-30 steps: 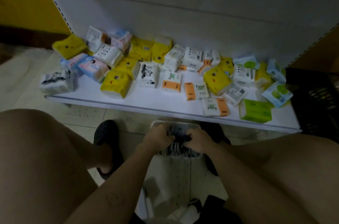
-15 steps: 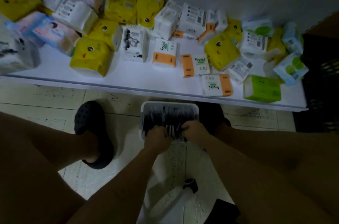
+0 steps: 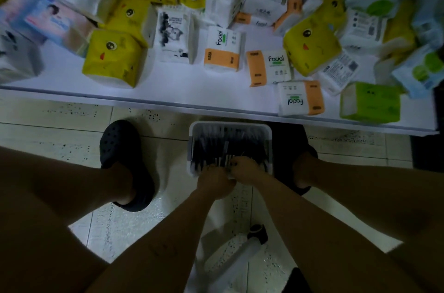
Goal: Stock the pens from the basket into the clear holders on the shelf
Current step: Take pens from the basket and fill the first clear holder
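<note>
Grip first: the left hand (image 3: 213, 181) and the right hand (image 3: 245, 169) meet knuckle to knuckle at the near edge of the basket; both have fingers curled round a bunch of dark, slim pens (image 3: 225, 159) with pale ends; the fingertips are hidden, so I cannot tell how many are caught.

The other pens lie lengthwise, near to far, in the white rectangular plastic basket (image 3: 192, 148); it stands on the speckled tiled floor (image 3: 168, 153), just near of the white shelf board (image 3: 182, 93); a black perforated clog (image 3: 126, 148) sits to its left.

The shelf carries yellow, orange-and-white and green soft tissue packs (image 3: 113, 59); I see no clear holders on it. A clear cylinder with a black cap (image 3: 231, 258) lies on the floor nearer still; whether it is a holder I cannot say.

I judge the step to be gathering; square the pale ends together; tighten one hand before the other lets go; lift straight up past the basket wall so that nothing snags or spills.
</note>
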